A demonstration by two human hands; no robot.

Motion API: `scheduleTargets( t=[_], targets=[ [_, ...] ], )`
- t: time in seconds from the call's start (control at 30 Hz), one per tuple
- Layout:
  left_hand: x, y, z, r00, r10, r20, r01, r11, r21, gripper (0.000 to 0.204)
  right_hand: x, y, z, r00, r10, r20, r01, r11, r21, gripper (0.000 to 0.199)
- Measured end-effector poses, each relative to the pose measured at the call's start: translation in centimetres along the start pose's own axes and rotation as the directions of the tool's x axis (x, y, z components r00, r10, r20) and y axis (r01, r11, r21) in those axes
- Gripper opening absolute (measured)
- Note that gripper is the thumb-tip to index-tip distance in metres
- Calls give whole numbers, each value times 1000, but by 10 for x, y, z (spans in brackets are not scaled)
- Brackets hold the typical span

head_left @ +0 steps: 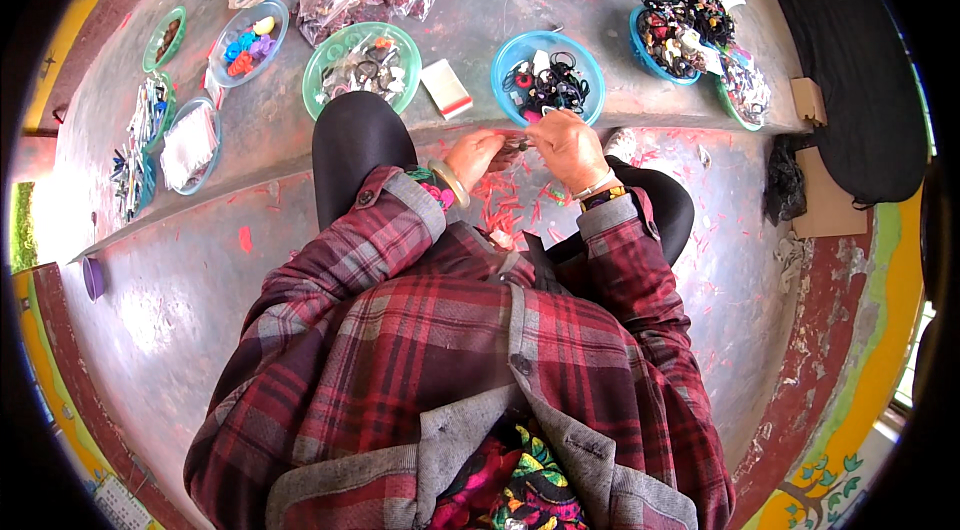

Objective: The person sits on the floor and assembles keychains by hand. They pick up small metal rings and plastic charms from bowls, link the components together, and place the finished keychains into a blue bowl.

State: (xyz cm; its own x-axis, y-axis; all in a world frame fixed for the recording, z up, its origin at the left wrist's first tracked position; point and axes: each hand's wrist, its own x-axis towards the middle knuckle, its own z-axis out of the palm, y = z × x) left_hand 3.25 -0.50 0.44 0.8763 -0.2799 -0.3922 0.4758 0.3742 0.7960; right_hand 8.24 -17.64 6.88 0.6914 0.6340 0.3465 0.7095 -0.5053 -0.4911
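Nearest to us, our plaid sleeves [400,260] reach forward over our knees. Just short of the blue bowl [520,55], our left hand [472,156] and right hand [566,144] meet, fingertips pinched together on a small dark piece [517,142], probably held close so both hands can work it. Below them, pink scraps [500,205] litter the floor, likely dropped there. The blue bowl of dark hair ties sits on the tabletop [280,120] within easy reach. Left of it lie a white packet [446,88] and a green bowl [330,55]; beyond it, more bowls of colourful pieces [680,30].
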Motion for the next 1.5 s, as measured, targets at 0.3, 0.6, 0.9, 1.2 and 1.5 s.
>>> scheduleTargets(
  t=[0.3, 0.6, 0.9, 1.2, 1.5],
  targets=[
    [5, -11, -5, 997, 54, 63, -65, 980, 187, 31, 0, -11, 5, 994, -95, 56, 105, 971, -214, 5],
    [-3, -1, 5, 996, 47, 75, -62, 973, 224, 31, -3, -11, 10, 987, -125, 106, 137, 983, -124, 2],
    [-5, 2, 4, 998, -33, 60, 31, 999, 34, 31, -5, -8, 16, 988, -105, 113, 105, 994, 9, 8],
    [-7, 12, 4, 1000, 11, -13, -12, 986, -164, 32, 5, -17, -3, 999, 34, -30, -30, 993, 116, 23],
    [-11, 15, 6, 997, 40, 67, -25, 977, -210, 35, 4, -16, 2, 995, -68, -68, 68, 998, -10, 13]
  ],
)
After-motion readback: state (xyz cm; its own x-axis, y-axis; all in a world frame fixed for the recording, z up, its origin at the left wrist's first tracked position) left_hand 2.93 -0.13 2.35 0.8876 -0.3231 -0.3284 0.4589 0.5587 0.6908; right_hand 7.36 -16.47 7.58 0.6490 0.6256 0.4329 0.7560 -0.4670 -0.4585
